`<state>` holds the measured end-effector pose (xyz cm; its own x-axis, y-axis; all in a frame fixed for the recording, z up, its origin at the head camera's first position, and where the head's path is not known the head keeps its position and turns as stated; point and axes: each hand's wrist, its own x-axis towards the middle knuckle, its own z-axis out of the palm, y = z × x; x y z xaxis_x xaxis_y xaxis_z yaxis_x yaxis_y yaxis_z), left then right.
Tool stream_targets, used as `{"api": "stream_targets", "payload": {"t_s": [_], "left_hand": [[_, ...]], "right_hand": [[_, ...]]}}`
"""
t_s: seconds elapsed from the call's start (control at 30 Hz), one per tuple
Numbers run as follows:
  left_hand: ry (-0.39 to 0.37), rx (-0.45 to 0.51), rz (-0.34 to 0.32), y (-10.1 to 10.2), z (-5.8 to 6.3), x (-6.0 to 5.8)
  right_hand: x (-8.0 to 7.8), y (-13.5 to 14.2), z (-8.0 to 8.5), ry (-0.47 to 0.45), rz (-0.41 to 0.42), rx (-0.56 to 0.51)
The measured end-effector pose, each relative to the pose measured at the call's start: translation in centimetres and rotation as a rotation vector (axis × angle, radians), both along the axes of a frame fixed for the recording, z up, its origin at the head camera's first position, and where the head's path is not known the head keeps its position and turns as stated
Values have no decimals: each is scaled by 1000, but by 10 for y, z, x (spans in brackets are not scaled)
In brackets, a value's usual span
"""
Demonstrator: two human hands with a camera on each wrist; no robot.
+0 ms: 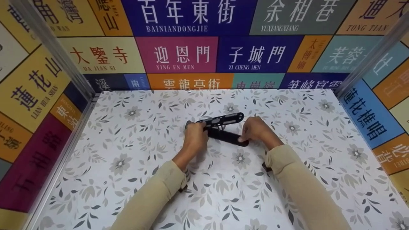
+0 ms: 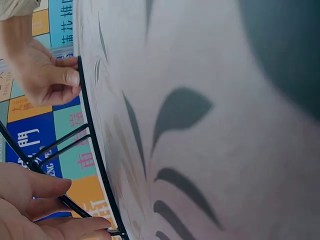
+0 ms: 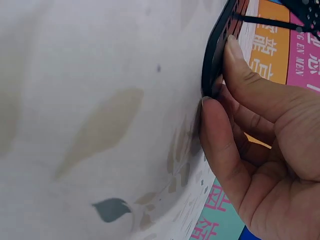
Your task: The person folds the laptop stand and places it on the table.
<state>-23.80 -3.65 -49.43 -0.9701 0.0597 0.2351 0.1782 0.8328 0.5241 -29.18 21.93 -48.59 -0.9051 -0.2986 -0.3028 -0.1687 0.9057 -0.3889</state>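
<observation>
Brightly coloured wall panels (image 1: 181,54) printed with Chinese street and gate names enclose a white tabletop (image 1: 102,143) with a grey floral pattern. On the head view I record one article under handling: a black folding stand (image 1: 227,136), near the middle of the tabletop, toward its far side. Its slotted upper bar (image 1: 222,121) and its lower bar (image 1: 220,135) form a narrow V, meeting at the left. The left hand (image 1: 195,137) grasps that meeting end; the right hand (image 1: 256,129) grips the free end of the lower bar. Neither has let go.

On the left wrist view I find two slim struts (image 2: 60,143) bridging the bars. The lower bar shows edge-on along the tabletop; I cannot confirm contact over its full length.

On the right wrist view I verify the grip: thumb and forefinger pinch the lower bar's rounded end.

Progress, in my judgement, is partial: the bars are apart and the struts span the gap, but whether this is the final angle I cannot tell. Releasing the stand to bear itself appears outstanding.
</observation>
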Motion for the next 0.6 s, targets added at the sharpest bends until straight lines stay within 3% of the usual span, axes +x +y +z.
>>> {"api": "stream_targets", "payload": {"t_s": [0.27, 0.6], "left_hand": [[-40, 67, -10, -5, -3, -14], [-66, 113, -108, -5, -4, -34]], "right_hand": [[17, -6, -3, 33, -1, -20], [38, -15, -3, 41, -19, -27]]}}
